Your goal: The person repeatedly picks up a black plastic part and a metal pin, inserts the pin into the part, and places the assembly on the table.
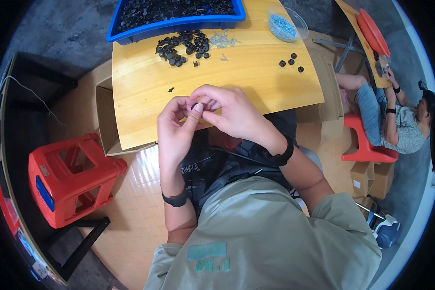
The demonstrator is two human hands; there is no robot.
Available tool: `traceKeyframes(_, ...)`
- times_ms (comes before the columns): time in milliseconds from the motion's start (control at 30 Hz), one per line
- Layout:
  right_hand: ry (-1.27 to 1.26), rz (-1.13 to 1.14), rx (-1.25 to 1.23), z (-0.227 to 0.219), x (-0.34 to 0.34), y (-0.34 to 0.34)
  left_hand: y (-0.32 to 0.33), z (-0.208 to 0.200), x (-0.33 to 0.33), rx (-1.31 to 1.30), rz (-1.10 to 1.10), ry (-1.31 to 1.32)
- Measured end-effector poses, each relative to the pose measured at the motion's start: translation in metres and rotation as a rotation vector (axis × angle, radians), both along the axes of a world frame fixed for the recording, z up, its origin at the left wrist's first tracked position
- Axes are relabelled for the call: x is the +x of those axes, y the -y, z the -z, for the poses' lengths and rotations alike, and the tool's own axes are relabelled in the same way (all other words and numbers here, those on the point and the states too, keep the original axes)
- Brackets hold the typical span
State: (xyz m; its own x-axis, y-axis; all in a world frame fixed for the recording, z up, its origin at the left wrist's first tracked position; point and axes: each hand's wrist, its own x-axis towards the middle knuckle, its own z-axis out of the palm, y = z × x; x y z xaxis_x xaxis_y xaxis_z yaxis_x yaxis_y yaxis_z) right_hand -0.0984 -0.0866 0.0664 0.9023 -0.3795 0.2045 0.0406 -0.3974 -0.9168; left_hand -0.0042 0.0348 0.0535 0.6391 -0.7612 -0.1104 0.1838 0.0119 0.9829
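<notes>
Close together over the near edge of the wooden table (pixel 140 116), my two hands pinch a small black round part (pixel 194 106). My left hand (pixel 175 118) has its thumb and fingers closed on it. Fingertips of my right hand (pixel 234 113) press in from the other side, partly covering the part. A tiny black piece (pixel 171 90) lies on the tabletop just beyond my left hand. Farther off is a loose pile of black round parts (pixel 174 48), with a scatter of thin clear pins (pixel 222 39) to its right. Several black round parts (pixel 291 62) sit apart at the right.
A blue bin (pixel 179 24) full of black parts stands at the far left of the table. At the far right is a clear bowl (pixel 282 28) of light-blue pins. A red stool (pixel 72 179) is at left; another person (pixel 401 121) sits working at right.
</notes>
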Motion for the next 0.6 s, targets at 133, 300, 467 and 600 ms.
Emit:
traceKeyframes(133, -0.115, -0.036, 0.002, -0.003, 0.0, 0.014, -0.012, 0.014, 0.022, 0.121, -0.195, 0.247)
traceKeyframes(300, -0.326, 0.179, -0.256, -0.01, 0.015, 0.07, -0.028, 0.025, 0.05, 0.527, -0.412, 0.687)
traceKeyframes(467, -0.291, 0.138, -0.488, 0.003, 0.053, 0.102, -0.027, 0.025, 0.052, 0.544, -0.488, 0.865)
traceKeyframes(600, -0.374, 0.148, -0.588, 0.007, 0.075, 0.098, -0.023, 0.015, 0.042, 0.447, -0.528, 0.947)
